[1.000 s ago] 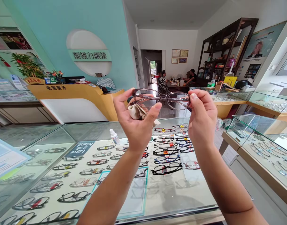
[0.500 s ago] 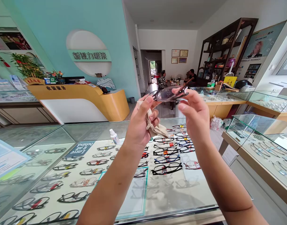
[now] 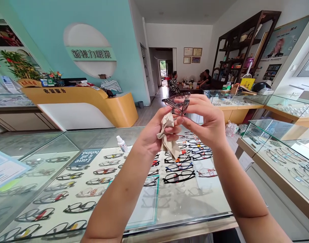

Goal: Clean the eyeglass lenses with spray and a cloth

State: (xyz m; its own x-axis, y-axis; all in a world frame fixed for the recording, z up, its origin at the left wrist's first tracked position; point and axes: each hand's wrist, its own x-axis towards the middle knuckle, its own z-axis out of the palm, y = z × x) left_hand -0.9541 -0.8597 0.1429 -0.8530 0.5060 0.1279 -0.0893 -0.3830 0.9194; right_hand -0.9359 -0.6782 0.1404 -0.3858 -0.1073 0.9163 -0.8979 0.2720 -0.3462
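Note:
A pair of dark-framed glasses [image 3: 180,102] is held up above the glass display case, its temples folded in. My left hand [image 3: 156,130] is closed round a beige cloth [image 3: 169,141], which hangs below the fingers, and its fingertips are at the near side of the glasses. My right hand [image 3: 206,119] pinches the glasses from the right between thumb and fingers. Beneath both hands, rows of glasses [image 3: 179,176] lie in the case. A small white bottle [image 3: 122,144] stands on the glass left of my hands.
A yellow and white counter [image 3: 75,111] is at the back left. More glass cases [image 3: 278,148] stand on the right. Two or more people [image 3: 174,84] sit at a far table. A blue-and-white sheet [image 3: 7,168] juts in at left.
The glasses have turned and moved left, with their temples now folded. My right hand has shifted left, closer to my left hand. The cloth hangs lower, and the view has shifted slightly.

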